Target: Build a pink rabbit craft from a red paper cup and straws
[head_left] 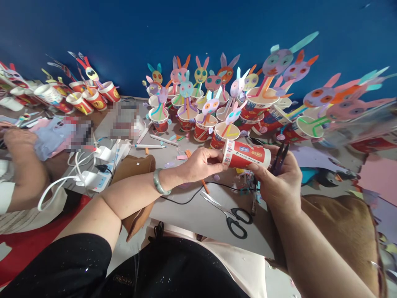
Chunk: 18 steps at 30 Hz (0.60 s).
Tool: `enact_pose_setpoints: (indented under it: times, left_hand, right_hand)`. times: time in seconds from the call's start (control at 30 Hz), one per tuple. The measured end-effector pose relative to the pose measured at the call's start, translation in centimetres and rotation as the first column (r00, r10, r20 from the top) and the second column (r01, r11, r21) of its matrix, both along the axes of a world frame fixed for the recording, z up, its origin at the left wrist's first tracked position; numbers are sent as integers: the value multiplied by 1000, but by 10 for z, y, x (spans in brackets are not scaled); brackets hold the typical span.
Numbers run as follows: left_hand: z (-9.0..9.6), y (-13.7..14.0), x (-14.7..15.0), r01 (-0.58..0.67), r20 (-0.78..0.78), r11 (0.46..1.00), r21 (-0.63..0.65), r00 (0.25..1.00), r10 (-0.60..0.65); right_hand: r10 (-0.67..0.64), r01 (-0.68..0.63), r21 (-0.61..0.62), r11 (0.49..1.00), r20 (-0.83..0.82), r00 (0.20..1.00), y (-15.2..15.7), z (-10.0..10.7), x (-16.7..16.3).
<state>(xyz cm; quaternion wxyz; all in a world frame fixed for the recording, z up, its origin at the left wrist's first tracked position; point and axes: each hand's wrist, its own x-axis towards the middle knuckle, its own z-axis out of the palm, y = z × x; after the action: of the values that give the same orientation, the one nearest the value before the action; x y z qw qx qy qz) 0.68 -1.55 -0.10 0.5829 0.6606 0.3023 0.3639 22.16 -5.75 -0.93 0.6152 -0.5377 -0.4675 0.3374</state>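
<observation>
A red and white paper cup [245, 154] lies on its side in the air between my hands, its mouth toward the left. My left hand [201, 165], with a bangle at the wrist, pinches it at the rim. My right hand [283, 178] grips the base end, thumb along the near side. A dark two-pronged pointed tool [281, 158] is also held in the right hand, prongs up; its exact kind is unclear. Below the cup, scissors [231, 215] with black handles lie part open on the table.
Several paper cups with paper rabbit figures [186, 89] stand along the blue wall. At left are a power strip [104, 176] with white cables and another person's arm [26, 165]. Markers [151, 146], paper scraps and brown cushion-like pads [341, 231] lie around.
</observation>
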Motion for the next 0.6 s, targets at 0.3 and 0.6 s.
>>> enact_pose_setpoints:
  times: [0.3, 0.6]
  left_hand:
    - [5, -3, -1, 69, 8, 994, -83, 998, -69]
    - [3, -2, 0, 100, 53, 987, -128, 994, -94]
  right_hand:
    - [56, -55, 41, 998, -28, 998, -2, -1, 0]
    - [50, -50, 36, 998, 15, 999, -4, 0, 1]
